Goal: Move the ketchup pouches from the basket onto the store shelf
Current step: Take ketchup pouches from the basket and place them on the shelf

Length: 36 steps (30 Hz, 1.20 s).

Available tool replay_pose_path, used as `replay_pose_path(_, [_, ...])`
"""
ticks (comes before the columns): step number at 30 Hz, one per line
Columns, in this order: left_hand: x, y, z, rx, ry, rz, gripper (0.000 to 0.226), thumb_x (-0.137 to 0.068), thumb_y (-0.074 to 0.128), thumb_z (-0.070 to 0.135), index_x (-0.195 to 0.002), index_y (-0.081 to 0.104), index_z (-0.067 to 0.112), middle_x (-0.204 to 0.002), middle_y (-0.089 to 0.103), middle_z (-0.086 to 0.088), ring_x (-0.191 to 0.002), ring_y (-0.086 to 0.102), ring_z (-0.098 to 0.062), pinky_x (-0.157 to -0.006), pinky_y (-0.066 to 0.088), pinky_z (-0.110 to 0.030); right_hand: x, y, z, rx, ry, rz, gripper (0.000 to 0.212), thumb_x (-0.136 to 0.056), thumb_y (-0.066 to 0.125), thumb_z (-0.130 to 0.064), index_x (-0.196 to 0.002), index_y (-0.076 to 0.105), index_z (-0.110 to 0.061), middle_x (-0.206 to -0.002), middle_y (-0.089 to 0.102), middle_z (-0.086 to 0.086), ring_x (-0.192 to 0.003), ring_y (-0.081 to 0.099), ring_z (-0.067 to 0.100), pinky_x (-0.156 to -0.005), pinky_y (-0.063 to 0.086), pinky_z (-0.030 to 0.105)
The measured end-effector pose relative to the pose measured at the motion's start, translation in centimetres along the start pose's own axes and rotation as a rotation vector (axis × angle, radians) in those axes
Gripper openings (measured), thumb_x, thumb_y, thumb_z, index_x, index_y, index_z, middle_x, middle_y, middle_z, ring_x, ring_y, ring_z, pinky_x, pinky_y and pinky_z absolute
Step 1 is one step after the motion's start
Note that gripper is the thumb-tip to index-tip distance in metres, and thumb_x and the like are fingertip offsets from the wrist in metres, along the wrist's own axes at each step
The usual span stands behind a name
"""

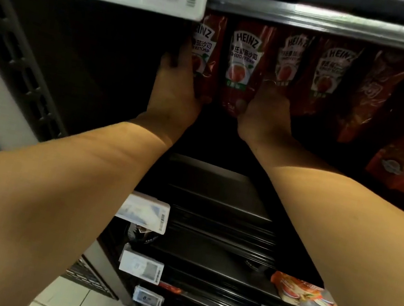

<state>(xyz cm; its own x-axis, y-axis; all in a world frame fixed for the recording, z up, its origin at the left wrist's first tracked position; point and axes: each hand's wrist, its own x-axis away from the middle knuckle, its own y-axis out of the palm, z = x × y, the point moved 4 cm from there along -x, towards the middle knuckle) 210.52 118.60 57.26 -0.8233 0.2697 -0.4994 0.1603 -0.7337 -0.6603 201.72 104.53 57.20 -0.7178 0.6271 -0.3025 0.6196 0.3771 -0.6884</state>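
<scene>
I'm at the placing step: my left hand (178, 81) grips the leftmost Heinz ketchup pouch (207, 54) and my right hand (266, 104) pinches the second pouch (242, 65), both upright on the store shelf (327, 19). Next, I judge, square them up and let go gently so they don't topple.

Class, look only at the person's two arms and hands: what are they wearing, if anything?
Nothing shows on either one. The left hand and the right hand are bare: no gloves, and no ring, watch or wristband in view. Both forearms are uncovered up to the frame's edge, with no sleeve visible.
</scene>
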Motion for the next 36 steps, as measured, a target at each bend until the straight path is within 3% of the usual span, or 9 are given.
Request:
replay_pose_path(5, [-0.4, 0.3, -0.1, -0.063, 0.028, 0.021, 0.100, -0.081, 0.079, 0.032, -0.158, 0.017, 0.019, -0.153, 0.035, -0.018, -0.136, 0.044, -0.035, -0.112, 0.040, -0.040, -0.4, 1.0, -0.8, 0.192, -0.026, -0.039, 0.048, -0.101, 0.055, -0.018, -0.145, 0.038, -0.004, -0.147, 0.045, 0.017, -0.136, 0.045, 0.032, -0.112, 0.036, 0.033])
replay_pose_path(13, [-0.2, 0.2, 0.4, -0.200, 0.047, 0.081, 0.087, -0.083, 0.074, 0.024, -0.155, 0.025, 0.012, -0.145, 0.039, -0.024, -0.126, 0.050, -0.040, -0.106, 0.042, -0.039, -0.5, 0.8, 0.1, -0.031, 0.045, 0.058, 0.044, -0.097, 0.064, -0.026, -0.136, 0.053, -0.009, -0.139, 0.056, 0.012, -0.131, 0.052, 0.027, -0.106, 0.043, 0.029])
replay_pose_path(18, [0.3, -0.2, 0.4, -0.127, 0.025, 0.037, 0.088, -0.083, 0.075, 0.023, -0.155, 0.025, 0.013, -0.148, 0.037, -0.022, -0.132, 0.045, -0.037, -0.110, 0.038, -0.037, 0.4, 0.1, 0.7, -0.037, 0.063, 0.086, 0.044, -0.095, 0.065, -0.019, -0.137, 0.052, -0.012, -0.138, 0.057, 0.011, -0.130, 0.054, 0.027, -0.104, 0.042, 0.025])
replay_pose_path(23, [1.8, -1.3, 0.4, -0.057, 0.016, 0.031, 0.078, -0.082, 0.074, 0.023, -0.149, 0.037, 0.011, -0.146, 0.041, -0.018, -0.132, 0.045, -0.034, -0.110, 0.037, -0.032, 2.4, -2.5, 2.3, 0.064, 0.139, 0.219, 0.033, -0.093, 0.062, -0.026, -0.120, 0.066, -0.008, -0.125, 0.066, 0.013, -0.118, 0.062, 0.032, -0.093, 0.045, 0.026])
replay_pose_path(28, [3.3, -1.8, 0.2, -0.037, 0.037, -0.132, 0.074, -0.083, 0.069, 0.017, -0.150, 0.039, 0.012, -0.142, 0.046, -0.020, -0.131, 0.045, -0.035, -0.110, 0.036, -0.032, 5.1, -5.0, 2.5, 0.230, 0.170, 0.286, 0.025, -0.093, 0.054, -0.017, -0.112, 0.069, -0.008, -0.119, 0.067, 0.016, -0.111, 0.063, 0.039, -0.089, 0.050, 0.039])
replay_pose_path(33, [4.5, -2.7, 0.3, 0.005, 0.112, -0.224, 0.048, -0.085, 0.066, 0.014, -0.131, 0.058, 0.008, -0.128, 0.059, -0.021, -0.122, 0.053, -0.037, -0.103, 0.041, -0.036, 8.6, -6.8, 4.4, 0.215, 0.322, 0.288, 0.028, -0.096, 0.053, -0.021, -0.119, 0.063, -0.010, -0.122, 0.065, 0.010, -0.117, 0.060, 0.028, -0.087, 0.042, 0.025])
replay_pose_path(36, [5.4, -3.5, 0.2, 0.014, 0.102, -0.289, 0.041, -0.087, 0.066, 0.013, -0.128, 0.061, 0.009, -0.127, 0.061, -0.019, -0.120, 0.056, -0.036, -0.101, 0.044, -0.035, 12.3, -8.2, 4.7, -0.010, 0.365, 0.278, 0.031, -0.088, 0.062, -0.010, -0.118, 0.063, -0.005, -0.117, 0.064, 0.014, -0.106, 0.061, 0.028, -0.076, 0.038, 0.016])
